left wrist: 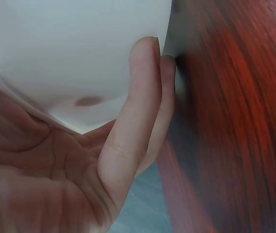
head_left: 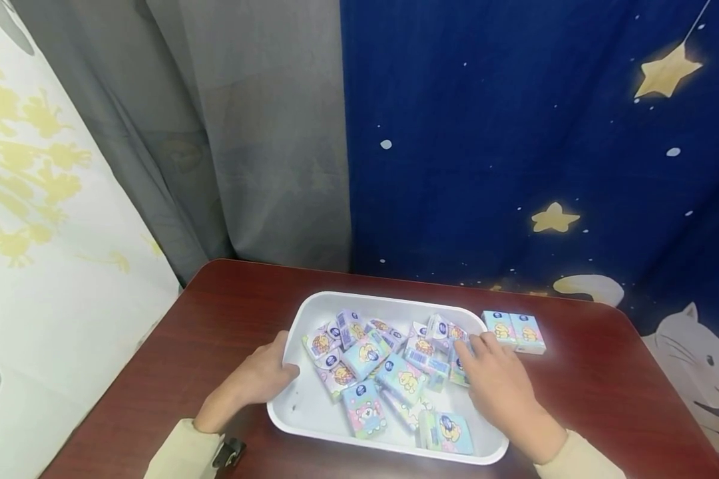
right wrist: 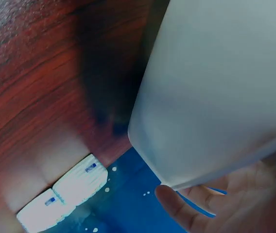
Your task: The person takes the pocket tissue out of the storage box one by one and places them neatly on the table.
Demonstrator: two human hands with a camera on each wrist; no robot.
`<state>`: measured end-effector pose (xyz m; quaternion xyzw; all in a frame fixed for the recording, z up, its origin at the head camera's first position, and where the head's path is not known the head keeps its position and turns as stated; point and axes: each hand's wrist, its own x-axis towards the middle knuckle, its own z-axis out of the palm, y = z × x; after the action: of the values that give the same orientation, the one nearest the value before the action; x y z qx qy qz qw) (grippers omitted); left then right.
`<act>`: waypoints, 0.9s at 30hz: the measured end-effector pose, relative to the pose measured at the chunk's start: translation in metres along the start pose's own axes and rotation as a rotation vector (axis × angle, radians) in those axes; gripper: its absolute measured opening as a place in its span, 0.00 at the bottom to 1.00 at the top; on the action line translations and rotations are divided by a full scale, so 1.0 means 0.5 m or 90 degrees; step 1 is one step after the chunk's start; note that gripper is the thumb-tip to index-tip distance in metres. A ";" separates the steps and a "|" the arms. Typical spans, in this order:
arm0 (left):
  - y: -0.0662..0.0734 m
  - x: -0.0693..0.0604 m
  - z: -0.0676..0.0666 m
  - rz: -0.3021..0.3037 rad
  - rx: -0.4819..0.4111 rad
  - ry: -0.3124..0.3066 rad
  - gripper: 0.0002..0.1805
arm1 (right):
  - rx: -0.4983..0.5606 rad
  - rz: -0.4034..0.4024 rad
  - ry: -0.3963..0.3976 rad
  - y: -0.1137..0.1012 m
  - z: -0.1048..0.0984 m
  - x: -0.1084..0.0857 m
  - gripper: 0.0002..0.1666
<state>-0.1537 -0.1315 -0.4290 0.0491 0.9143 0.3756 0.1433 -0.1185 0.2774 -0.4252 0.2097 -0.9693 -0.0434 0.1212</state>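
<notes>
Seemingly lengthwise left-to-right, white tray (head_left: 311, 419)

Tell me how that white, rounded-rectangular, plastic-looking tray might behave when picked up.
The tray looks fairly stiff: it shows no obvious sag between the left hand and right hand. Its broad, shallow shape makes rolling unlikely. Tilting could make the loosely heaped pastel, rectangular, plastic-looking packets inside slide.

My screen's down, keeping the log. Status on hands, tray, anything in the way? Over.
Left hand grips white tray at left; right hand grips right rim. Small packs jumbled inside. Nothing evidently blocking; two boxed packs on table, off far right corner.
</notes>
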 end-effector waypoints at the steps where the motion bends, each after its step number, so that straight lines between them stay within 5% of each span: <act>1: 0.001 0.000 0.000 -0.001 0.000 0.000 0.33 | -0.003 0.001 0.000 0.000 0.002 0.000 0.37; 10: 0.001 0.000 0.002 0.006 -0.001 0.002 0.32 | 0.062 0.019 0.021 0.011 0.007 -0.003 0.43; 18: -0.002 0.001 0.000 0.004 0.005 0.005 0.32 | 0.151 0.075 0.022 0.019 -0.008 -0.004 0.36; 27: -0.003 0.003 0.000 0.003 0.006 0.005 0.32 | 0.257 0.108 0.095 0.045 -0.020 -0.012 0.34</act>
<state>-0.1550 -0.1320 -0.4304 0.0504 0.9166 0.3716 0.1383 -0.1197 0.3000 -0.4136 0.1501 -0.9607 0.1777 0.1513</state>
